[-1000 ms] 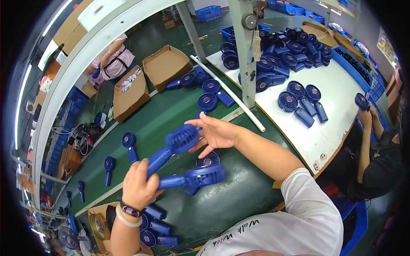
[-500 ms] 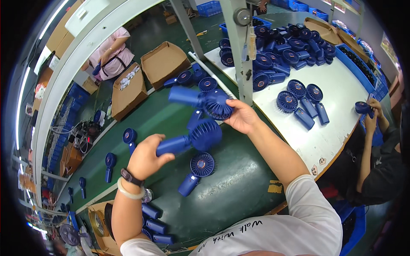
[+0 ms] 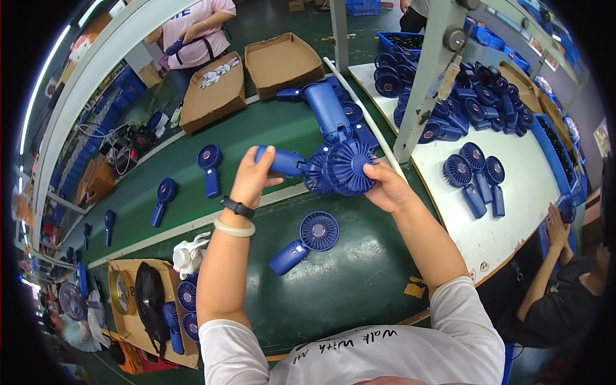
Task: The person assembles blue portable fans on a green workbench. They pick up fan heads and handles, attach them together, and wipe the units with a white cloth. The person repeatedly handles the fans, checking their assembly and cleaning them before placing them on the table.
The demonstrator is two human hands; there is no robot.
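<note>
In my right hand [image 3: 389, 188] is a dark blue handheld fan [image 3: 354, 168], gripped at the rim of its round head, its handle pointing up and away. My left hand [image 3: 252, 174] closes on the handle end of a second blue handheld fan [image 3: 282, 162]. The head of this second fan lies partly hidden behind the first one's head; whether the two touch I cannot tell. Below them, a third handheld fan [image 3: 319, 231] rests on the dark green table [image 3: 359, 276], its handle toward the lower left.
Spaced-out fans [image 3: 209, 157] lie along the green belt [image 3: 244, 144] at left. Two cardboard trays [image 3: 283, 61] stand beyond it. A white bar [image 3: 369, 122] and a metal post [image 3: 427, 83] border the white table [image 3: 513, 199], which bears piled fans. Co-workers stand far left and sit right.
The fan in my right hand has swung from handle-left to handle-up. My left hand has moved up and away with its fan, bringing the heads together in view. My view has shifted.
</note>
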